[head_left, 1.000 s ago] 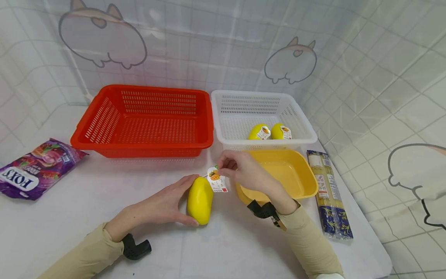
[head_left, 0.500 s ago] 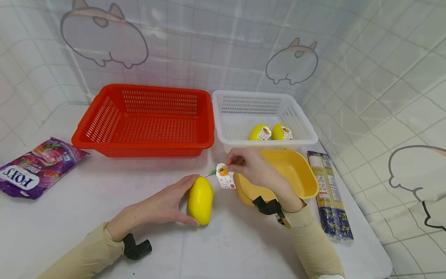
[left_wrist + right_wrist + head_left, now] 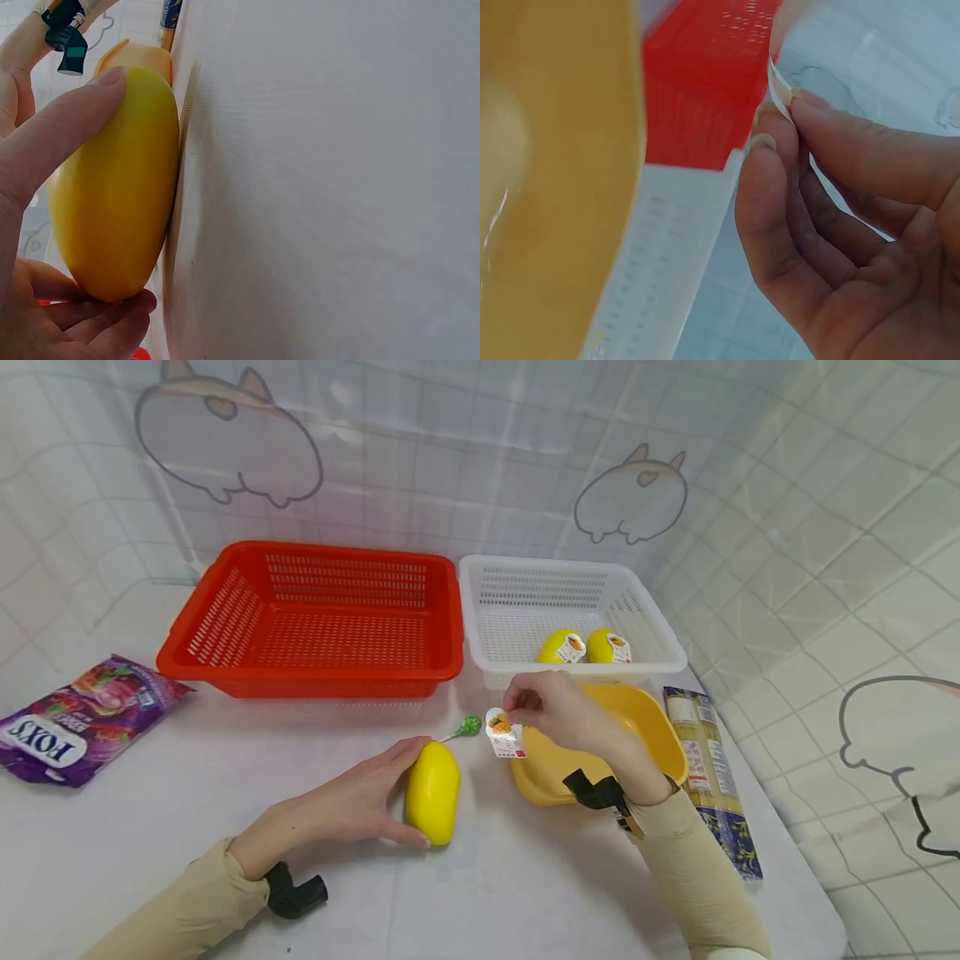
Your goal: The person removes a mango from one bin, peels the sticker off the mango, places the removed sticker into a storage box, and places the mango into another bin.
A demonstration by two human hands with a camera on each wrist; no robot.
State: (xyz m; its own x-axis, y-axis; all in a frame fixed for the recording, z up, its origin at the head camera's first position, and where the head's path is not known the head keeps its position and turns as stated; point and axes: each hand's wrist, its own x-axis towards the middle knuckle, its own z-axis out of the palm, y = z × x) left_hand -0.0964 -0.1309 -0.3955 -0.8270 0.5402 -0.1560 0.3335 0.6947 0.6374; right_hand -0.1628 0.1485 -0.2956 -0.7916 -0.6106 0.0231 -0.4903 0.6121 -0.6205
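In the head view my left hand (image 3: 352, 797) grips a smooth yellow mango (image 3: 433, 793) standing lengthwise on the white table. The left wrist view shows the thumb on one end of the mango (image 3: 120, 202) and the fingers curled at the other. My right hand (image 3: 566, 718), above the yellow basin's near-left side, pinches a small white label (image 3: 504, 737) with a mango picture. Seen edge-on in the right wrist view, the label (image 3: 778, 90) sits between thumb and fingertips. A small green leafy piece (image 3: 469, 726) on a thin pale stem lies just beyond the mango.
A red basket (image 3: 345, 673) and a white basket (image 3: 487, 665) stand along the back. Two labelled mangoes (image 3: 561, 646) lie in the white one. The yellow basin (image 3: 540, 781) is at right, beside a noodle packet (image 3: 705, 768). A purple Fox's bag (image 3: 82, 722) lies left.
My right hand has moved right and slightly away with the label, from beside the mango toward the basin. The green piece now shows uncovered. My left hand has stayed on the mango.
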